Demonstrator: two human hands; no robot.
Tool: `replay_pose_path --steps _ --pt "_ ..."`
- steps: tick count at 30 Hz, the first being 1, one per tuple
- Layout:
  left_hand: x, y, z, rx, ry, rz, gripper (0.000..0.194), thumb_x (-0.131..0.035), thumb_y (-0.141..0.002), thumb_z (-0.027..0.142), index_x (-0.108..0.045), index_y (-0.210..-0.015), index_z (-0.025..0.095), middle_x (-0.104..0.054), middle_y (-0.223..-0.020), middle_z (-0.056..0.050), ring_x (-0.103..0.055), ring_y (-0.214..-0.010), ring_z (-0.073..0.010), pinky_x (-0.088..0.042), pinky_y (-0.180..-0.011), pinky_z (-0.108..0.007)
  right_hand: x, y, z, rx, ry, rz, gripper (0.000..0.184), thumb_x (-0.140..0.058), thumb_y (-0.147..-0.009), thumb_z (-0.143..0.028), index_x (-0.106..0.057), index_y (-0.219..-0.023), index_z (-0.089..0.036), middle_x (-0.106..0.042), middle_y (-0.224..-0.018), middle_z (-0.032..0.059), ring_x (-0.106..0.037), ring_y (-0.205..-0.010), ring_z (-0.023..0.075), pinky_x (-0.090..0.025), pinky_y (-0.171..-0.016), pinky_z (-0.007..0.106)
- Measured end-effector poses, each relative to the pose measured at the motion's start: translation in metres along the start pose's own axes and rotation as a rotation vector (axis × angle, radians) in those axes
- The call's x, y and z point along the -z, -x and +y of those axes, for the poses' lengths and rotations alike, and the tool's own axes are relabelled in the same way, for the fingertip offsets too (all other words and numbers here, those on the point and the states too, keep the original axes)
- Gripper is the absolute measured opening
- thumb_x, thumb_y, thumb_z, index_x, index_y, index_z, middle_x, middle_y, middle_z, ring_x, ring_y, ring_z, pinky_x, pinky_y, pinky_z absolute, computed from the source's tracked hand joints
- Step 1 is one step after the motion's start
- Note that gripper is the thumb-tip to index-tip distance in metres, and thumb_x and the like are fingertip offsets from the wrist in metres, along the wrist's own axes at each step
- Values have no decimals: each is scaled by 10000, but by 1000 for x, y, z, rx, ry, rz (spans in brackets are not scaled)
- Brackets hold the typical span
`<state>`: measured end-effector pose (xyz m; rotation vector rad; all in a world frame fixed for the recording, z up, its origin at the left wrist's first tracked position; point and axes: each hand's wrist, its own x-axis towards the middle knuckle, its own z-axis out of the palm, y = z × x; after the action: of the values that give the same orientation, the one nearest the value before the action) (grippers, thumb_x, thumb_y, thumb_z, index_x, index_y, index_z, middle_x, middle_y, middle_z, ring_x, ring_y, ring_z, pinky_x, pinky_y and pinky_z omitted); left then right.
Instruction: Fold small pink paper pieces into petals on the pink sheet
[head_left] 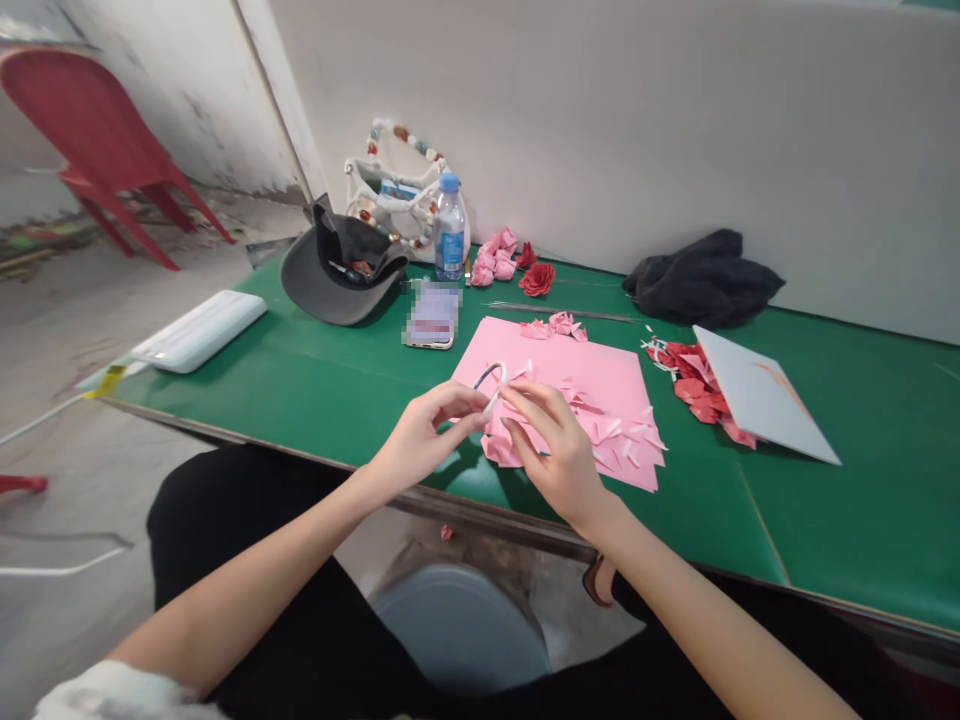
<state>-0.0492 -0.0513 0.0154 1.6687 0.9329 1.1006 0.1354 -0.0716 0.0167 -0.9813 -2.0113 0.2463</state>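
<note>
I have a thin bent strip (502,373), white along one part and dark along another, between my two hands, above the pink paper (615,375) on the green table (330,400). My left hand (420,430) pinches the white end between thumb and fingertips. My right hand (559,450) meets it from the other side: its fingertips are at the strip, touching or just beside it, while the thumb stands apart below, so I cannot tell whether that hand is pinching too. What the next move seems to turn on is how the strip lies between them: from my left fingertips its white length runs away from me, leaning a little to the right, then curls over at the far end and bends back leftward in the dark part, like a hook. So the left hand is nearer the low white end and the right hand nearer the bend, with the dark tail pointing away from the right one. Folded pink pieces (566,326) lie beyond my hands, by the far edge of the paper
</note>
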Motion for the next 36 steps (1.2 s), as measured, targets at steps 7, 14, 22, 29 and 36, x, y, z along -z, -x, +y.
replay_pose_path --steps 7,14,22,29,36 --pt "-6 3 0 138 151 -79 406 -703 -740 283 -636 -1120 155 -702 -930 -64 -660 -816 -178 -547 -803 -320 -2 1 4 -16 26 16 433 -446 -913 -138 -468 -1326 -267 -523 -1270 102 -505 -1210 217 -440 -1029 417" --pt "-7 3 2 105 131 -13 257 -674 -769 297 -696 -968 137 -698 -954 -85 -653 -876 -201 -536 -818 -322 -1 0 0 7 -19 69 288 -499 -893 -138 -605 -1138 -245 -601 -1174 86 -569 -1128 200 -474 -990 381" --pt "-3 3 1 -15 -64 34 140 -626 -807 266 -704 -832 153 -673 -846 -70 -622 -826 -179 -499 -747 -269 -2 0 -5 -47 -32 68 141 -507 -887 -145 -609 -924 -236 -623 -1022 56 -603 -995 188 -492 -897 369" --pt "-7 5 1 -31 -99 57 119 -633 -796 249 -715 -821 166 -679 -838 -72 -626 -807 -185 -503 -731 -282 -5 0 0 106 152 -2 188 -454 -887 -102 -598 -906 -220 -640 -971 69 -598 -917 194 -477 -815 359" --pt "17 -9 -4 -20 -200 271 150 -613 -796 266 -699 -781 144 -667 -752 -48 -600 -702 -154 -472 -660 -247 0 5 6 293 81 -37 293 -408 -867 -43 -536 -1036 -245 -637 -1019 60 -581 -1057 188 -445 -967 420"
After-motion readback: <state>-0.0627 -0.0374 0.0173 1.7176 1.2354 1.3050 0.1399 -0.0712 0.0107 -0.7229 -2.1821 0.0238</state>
